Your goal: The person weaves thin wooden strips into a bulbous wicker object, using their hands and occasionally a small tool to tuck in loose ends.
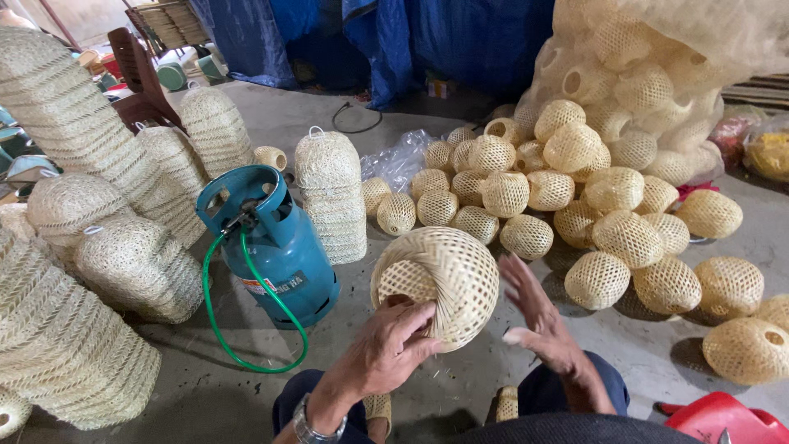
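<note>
- Concrete floor (460, 123) of a workshop, blue tarp (460, 37) hanging at the back.
- Left hand (390, 345), watch on the wrist, grips a round woven basket (440, 284) at its open rim, holding it up over the person's knees.
- Right hand (538, 316) is open, fingers spread, just beside the basket, not touching it.
- Blue gas cylinder (275, 242) with a green hose (246, 329) stands left of the basket.
- Stacks of woven shades (99, 247) fill the left side.
- Pile of small woven balls (592, 197) lies to the right, with a netted sack (649, 82) of more behind it.
</note>
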